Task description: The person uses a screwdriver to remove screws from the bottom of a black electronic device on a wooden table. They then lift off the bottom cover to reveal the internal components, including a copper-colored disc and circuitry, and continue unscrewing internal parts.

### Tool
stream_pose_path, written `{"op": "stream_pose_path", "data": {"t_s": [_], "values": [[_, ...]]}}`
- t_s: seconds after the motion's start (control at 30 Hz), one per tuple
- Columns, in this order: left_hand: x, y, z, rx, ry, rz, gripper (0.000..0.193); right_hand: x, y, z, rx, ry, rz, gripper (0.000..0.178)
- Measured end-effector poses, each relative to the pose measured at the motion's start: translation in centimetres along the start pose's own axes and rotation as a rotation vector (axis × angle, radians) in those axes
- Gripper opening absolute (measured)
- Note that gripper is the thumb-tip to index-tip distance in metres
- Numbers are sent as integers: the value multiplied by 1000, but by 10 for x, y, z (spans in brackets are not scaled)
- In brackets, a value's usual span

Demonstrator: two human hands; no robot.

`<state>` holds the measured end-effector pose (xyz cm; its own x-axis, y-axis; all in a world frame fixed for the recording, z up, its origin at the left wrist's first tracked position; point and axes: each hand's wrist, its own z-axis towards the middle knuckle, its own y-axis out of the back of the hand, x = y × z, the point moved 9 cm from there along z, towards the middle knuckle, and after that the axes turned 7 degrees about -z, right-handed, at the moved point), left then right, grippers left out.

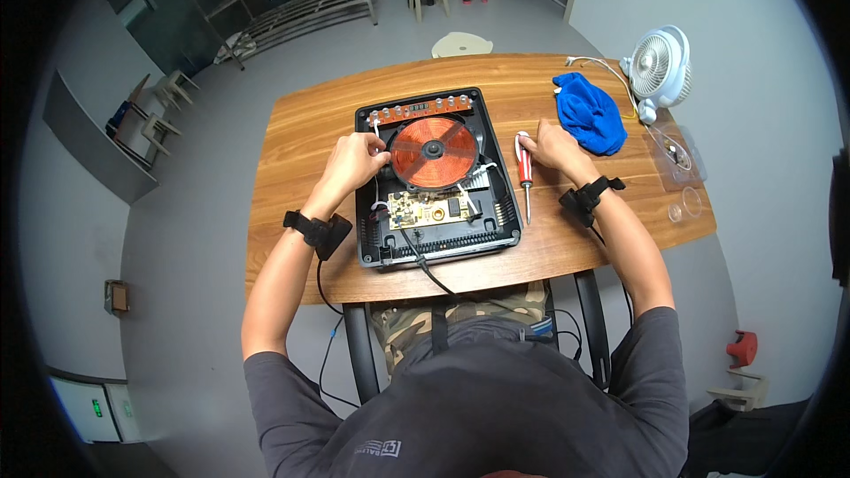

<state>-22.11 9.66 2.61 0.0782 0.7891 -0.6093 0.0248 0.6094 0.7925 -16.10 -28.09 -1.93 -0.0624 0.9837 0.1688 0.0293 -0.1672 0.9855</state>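
An opened induction cooker [511,240] lies on the table before me, its black shell holding a round copper coil [453,168], an orange control board [410,111] and a tan circuit board [416,211]. My left hand [356,159] is at the coil's left rim, fingers pinched together; what they hold, if anything, is too small to make out. Just right of the shell, my right hand [555,147] grips the handle end of a red and white screwdriver [525,171]. Its metal shaft points toward me, along the tabletop.
A blue cloth [589,113] lies beyond my right hand, with a white fan [660,66] at the far right corner. Near the right edge sits a clear tray [675,159] with small parts. A black cable [429,273] runs from the cooker over the table's front edge.
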Motion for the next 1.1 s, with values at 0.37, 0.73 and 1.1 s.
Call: {"op": "stream_pose_path", "data": {"t_s": [0.37,0.73,1.1], "values": [[-4,-4,-7,10,-41,-49,26,25,-35,18,-22,189,123,58],[-25,-4,-17,47,-164,-85,27,19,11,26,-84,174,135,44],[-71,7,-43,128,-369,-355,31,145,185,-34,-476,497,454,34]]}}
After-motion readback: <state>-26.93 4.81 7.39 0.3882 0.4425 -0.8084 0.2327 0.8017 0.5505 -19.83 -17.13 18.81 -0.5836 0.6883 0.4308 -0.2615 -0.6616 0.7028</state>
